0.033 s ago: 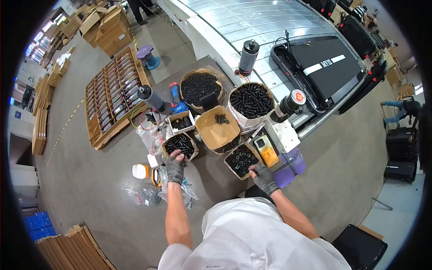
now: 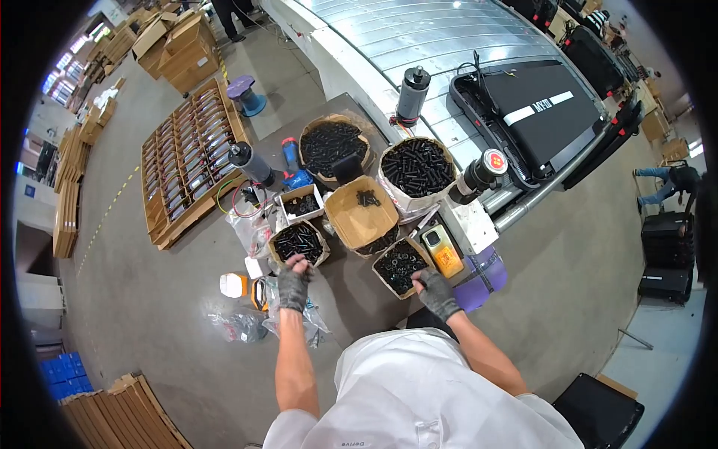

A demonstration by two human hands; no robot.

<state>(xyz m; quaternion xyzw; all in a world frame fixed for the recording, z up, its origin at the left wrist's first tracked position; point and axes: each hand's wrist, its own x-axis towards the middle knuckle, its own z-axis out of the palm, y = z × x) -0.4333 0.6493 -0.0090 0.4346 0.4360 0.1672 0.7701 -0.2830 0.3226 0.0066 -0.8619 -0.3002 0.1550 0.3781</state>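
My left hand [image 2: 293,286], in a grey fingerless glove, is at the near edge of a small cardboard box of black bolts [image 2: 298,241]. Its fingertips are bunched together; anything between them is too small to make out. At the near right corner of another box, filled with small dark rings like washers [image 2: 400,263], my right hand [image 2: 435,292] wears a matching glove. Thumb and fingers look pinched, and what they hold is hidden. Between and behind these boxes sits a wider open carton [image 2: 357,213] with a few black pieces inside, partly covering more black screws [image 2: 381,243].
Farther back stand two large containers of black fasteners [image 2: 333,148] [image 2: 417,170]. A blue power driver [image 2: 293,165] and a small white box [image 2: 303,203] lie at left. A phone [image 2: 443,251] rests at right, near a motor-like cylinder [image 2: 482,176]. Beyond is a roller conveyor [image 2: 441,41].
My left hand has drawn back slightly toward me and to the right, off the bolts. My right hand has shifted very slightly left and up.
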